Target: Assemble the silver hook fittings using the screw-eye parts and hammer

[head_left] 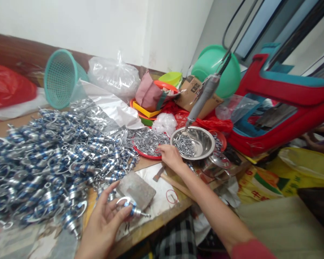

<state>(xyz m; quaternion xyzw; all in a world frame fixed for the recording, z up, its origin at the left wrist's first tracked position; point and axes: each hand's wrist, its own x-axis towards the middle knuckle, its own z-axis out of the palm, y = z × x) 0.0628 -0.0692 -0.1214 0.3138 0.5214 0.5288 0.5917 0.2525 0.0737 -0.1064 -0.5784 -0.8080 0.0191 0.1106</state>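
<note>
My left hand [105, 212] is closed round a blue-and-silver metal fitting [133, 208] with a curved silver hook and a thin pin at its end. Beside it lies a grey metal block [137, 187] on a white sheet. My right hand [170, 155] reaches to the near edge of a red tray [148, 157] heaped with small silver parts [148, 140]. Its fingers are pinched together at the parts; what they hold, if anything, is too small to make out. A hammer [175, 184] with a wooden handle lies under my right forearm.
A big pile of similar fittings [48, 162] covers the left side. Right of the tray stands a steel bowl [209, 144] of pins, below a hanging power screwdriver [203, 97]. Behind are a turquoise basket [61, 79], plastic bags and a cardboard box [191, 93]. A red-and-blue chair [283, 97] stands right.
</note>
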